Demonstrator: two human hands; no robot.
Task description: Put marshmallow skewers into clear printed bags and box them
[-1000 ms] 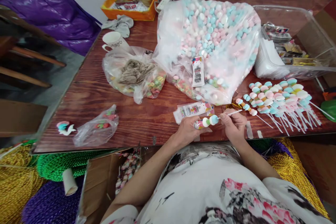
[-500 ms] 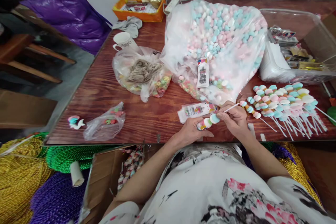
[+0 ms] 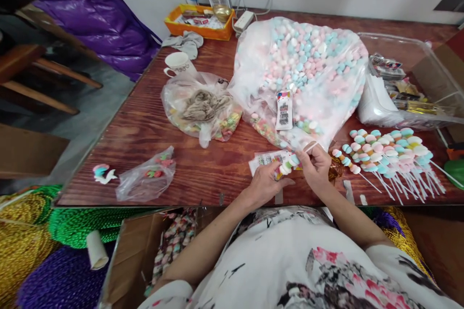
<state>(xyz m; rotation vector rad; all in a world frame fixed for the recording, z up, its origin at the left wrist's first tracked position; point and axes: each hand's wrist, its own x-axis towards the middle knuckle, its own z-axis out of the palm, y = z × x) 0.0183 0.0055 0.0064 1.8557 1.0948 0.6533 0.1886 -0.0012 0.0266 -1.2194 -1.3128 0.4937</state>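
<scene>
- Candy skewer: held between both hands, above the near edge of the dark red wooden table; white, green and blue pieces visible, printed wrapping at its left end
- Left hand: fingers curled on the wrapped end of the skewer, thumb stretched out below it; firmness of grip cannot be told
- Right hand: thumb and fingertips pinching the skewer at its white stick, just beside the blue piece; stick slants up to the right
- Flat printed packets: lying just beyond the left hand, partly hidden by the hands and skewer
- Large clear bag of pink, white and blue candies: beyond the hands, a printed packet lying on it
- Pile of candy skewers: right of the right hand, sticks mostly toward the near edge
- Clear plastic tub: behind the pile, holding packets
- Second clear bag: left of the large one, brown cloth on top; white mug just behind
- Small clear bag: well left of the hands, red and green pieces inside
</scene>
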